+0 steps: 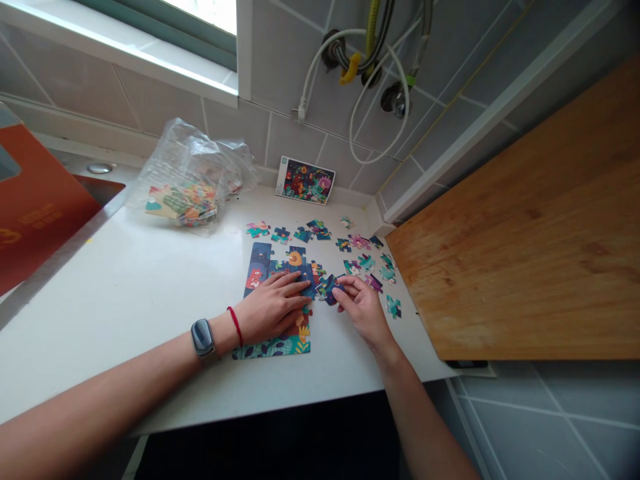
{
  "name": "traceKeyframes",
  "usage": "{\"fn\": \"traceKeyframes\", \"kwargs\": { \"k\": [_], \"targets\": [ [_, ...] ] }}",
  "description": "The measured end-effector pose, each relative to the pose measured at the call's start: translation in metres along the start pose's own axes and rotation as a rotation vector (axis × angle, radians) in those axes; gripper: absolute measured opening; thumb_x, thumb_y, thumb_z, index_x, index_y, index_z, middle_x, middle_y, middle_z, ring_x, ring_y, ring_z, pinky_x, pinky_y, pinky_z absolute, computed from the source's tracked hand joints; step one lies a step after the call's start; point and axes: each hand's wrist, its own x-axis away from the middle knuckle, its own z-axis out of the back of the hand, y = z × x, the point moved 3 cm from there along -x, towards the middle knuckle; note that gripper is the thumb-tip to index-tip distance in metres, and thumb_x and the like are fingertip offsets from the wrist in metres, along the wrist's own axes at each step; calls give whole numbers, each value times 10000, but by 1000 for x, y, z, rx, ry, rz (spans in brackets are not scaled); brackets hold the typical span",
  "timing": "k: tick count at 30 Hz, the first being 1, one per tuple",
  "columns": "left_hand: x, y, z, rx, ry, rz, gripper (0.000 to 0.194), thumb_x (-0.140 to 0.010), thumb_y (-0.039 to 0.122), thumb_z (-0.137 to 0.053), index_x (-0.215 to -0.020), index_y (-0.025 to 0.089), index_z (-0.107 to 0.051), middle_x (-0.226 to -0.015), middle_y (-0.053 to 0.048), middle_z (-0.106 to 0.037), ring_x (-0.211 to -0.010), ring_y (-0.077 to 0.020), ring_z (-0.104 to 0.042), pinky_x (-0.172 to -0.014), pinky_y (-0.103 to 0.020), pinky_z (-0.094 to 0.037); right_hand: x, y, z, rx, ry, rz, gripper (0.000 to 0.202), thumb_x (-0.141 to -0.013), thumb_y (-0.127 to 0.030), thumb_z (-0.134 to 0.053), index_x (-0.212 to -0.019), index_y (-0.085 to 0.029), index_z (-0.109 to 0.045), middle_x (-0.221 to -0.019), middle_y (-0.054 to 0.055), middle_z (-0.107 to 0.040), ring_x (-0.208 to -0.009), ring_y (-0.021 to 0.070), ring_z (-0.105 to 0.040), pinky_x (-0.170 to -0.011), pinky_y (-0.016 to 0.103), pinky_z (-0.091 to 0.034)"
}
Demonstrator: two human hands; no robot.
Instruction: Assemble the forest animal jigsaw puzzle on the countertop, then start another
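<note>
My left hand lies flat, fingers stretched out, on a partly joined jigsaw puzzle. Its palm and fingers hide the middle of the picture. Just right of the joined part, my right hand pinches a dark blue puzzle piece between thumb and fingers. That piece is close to the puzzle's right edge; whether it touches cannot be made out. Loose pieces lie around: a pink and teal piece above the puzzle, a teal piece to the right, and several more beyond my right hand.
A picture card leans against the tiled wall. A clear plastic bag of pieces lies at the back left, near an orange box. On the right stands a wooden board. Hoses and a white cable hang above.
</note>
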Motion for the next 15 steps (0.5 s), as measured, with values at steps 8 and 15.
{"fn": "traceKeyframes", "kwargs": {
  "k": [8, 15],
  "targets": [
    [-4, 10, 6, 63, 3, -84, 278, -1066, 271, -514, -1209, 227, -748, -1406, -83, -705, -1323, -324, -621, -1175, -564, -431, -73, -9, -60, -163, -69, -40, 501, -645, -409, -925, -1034, -232, -663, -813, -44, -666, -656, 142, -692, -633, 292, -648],
    [-6, 17, 18, 166, 37, -146, 216, -1056, 225, -530, -1122, 192, -734, -1127, -71, -784, -1111, -255, -675, -1034, -419, -506, -111, 9, -99, -41, -77, 49, 377, -723, -459, -851, -957, -182, -748, -799, 6, -706, -668, 150, -685, -546, 257, -629]
  ]
}}
